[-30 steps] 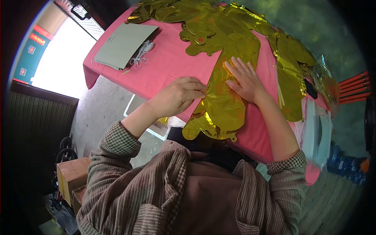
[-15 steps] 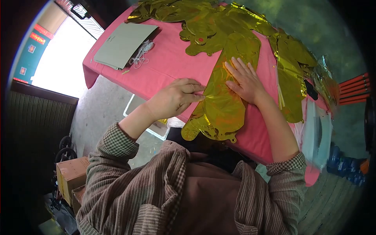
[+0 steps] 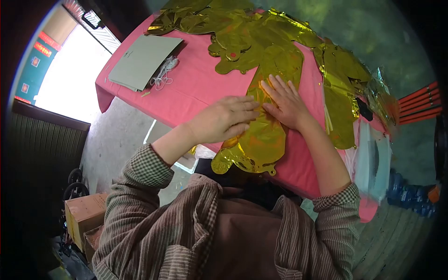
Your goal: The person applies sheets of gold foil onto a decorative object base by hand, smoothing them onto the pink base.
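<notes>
A flat gold foil balloon [image 3: 263, 144], seemingly uninflated, lies along the near part of the table, its rounded, lobed end at the front edge. My left hand [image 3: 224, 119] rests on its left side, fingers stretched out over the foil. Higher up, my right hand [image 3: 287, 105] lies flat on the same balloon with fingers spread. Neither hand grips anything. More gold foil pieces [image 3: 242, 32] are piled at the far side, and another gold piece [image 3: 340, 116] lies to the right of my right forearm.
Grey cardboard sheets [image 3: 142, 60] and a tangle of white string [image 3: 164, 74] lie on the pink tablecloth [image 3: 200, 77]. Clear plastic wrapping [image 3: 385, 100] sits at the right. Blue water bottles [image 3: 410, 196] stand on the floor at right, a cardboard box [image 3: 86, 212] at lower left.
My left hand has gone from pinching the balloon's left edge to lying over the foil with fingers extended, slightly right. My right hand stays flat on the balloon. The view has shifted slightly.
</notes>
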Tool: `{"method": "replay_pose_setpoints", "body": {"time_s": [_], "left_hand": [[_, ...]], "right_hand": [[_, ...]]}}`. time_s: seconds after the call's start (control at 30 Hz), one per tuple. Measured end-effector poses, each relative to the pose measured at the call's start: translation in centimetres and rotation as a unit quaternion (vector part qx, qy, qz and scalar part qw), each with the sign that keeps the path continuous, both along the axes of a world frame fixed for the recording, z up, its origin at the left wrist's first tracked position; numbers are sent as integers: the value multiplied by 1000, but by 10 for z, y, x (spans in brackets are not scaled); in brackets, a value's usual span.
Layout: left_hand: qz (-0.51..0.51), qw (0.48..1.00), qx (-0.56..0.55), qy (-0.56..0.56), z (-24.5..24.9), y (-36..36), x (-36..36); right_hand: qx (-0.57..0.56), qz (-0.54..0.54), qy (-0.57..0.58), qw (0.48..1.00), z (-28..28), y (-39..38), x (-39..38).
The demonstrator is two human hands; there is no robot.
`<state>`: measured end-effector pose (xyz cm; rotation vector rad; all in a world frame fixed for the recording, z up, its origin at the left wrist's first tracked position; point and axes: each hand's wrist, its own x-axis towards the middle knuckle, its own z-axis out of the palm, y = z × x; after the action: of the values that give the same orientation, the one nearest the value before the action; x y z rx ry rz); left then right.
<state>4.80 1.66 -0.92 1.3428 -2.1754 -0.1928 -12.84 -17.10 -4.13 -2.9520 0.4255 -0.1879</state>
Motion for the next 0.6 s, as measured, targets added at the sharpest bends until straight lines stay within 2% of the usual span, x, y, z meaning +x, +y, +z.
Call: {"method": "replay_pose_setpoints", "body": {"time_s": [0.1,0.4,0.5,0.57,0.6], "left_hand": [[7,999,24,-45,-5,3,0],[15,996,79,-39,-5,8,1],[12,996,80,-36,-3,7,1],[12,996,83,-36,-3,7,1],[12,995,88,-36,-2,7,1]], "right_hand": [[1,-1,-1,1000,-1,0,0],[25,-6,3,1000,4,1,0],[78,-7,-4,997,3,-6,1],[189,-16,-10,982,5,-13,4],[188,-18,-10,982,9,-12,5]]}}
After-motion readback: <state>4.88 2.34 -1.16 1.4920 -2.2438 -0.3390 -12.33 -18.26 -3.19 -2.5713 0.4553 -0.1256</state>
